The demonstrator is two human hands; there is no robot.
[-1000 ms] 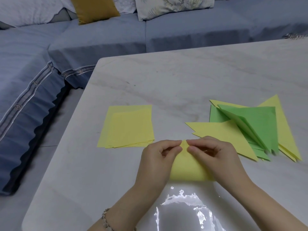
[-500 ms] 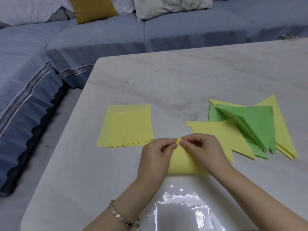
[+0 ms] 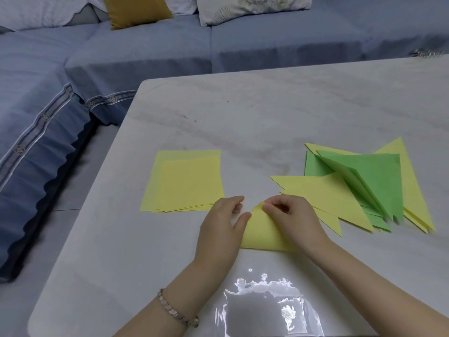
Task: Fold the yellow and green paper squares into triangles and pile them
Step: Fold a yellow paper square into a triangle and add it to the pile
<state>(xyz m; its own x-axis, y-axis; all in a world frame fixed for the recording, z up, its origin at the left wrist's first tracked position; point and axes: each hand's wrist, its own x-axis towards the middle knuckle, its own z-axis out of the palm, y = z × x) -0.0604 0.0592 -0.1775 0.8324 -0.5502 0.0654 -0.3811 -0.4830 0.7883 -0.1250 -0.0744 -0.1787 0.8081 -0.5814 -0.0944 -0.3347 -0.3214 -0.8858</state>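
Head: left hand [image 3: 222, 229] now perhaps off paper [image 3: 263, 234]

A pale marble table [image 3: 267, 113] carries a stack of yellow paper squares [image 3: 187, 181] toward its left edge, a half-folded yellow sheet [image 3: 262, 232] near the front edge, and a pile of yellow and green triangles [image 3: 379, 181] toward the right.

Pale marble-look table [image 3: 267, 113]; behind it, blue-grey fabric corner sofa [image 3: 145, 57] bearing mustard-yellow cushion [image 3: 136, 9] and white leaf-print cushion [image 3: 250, 8].
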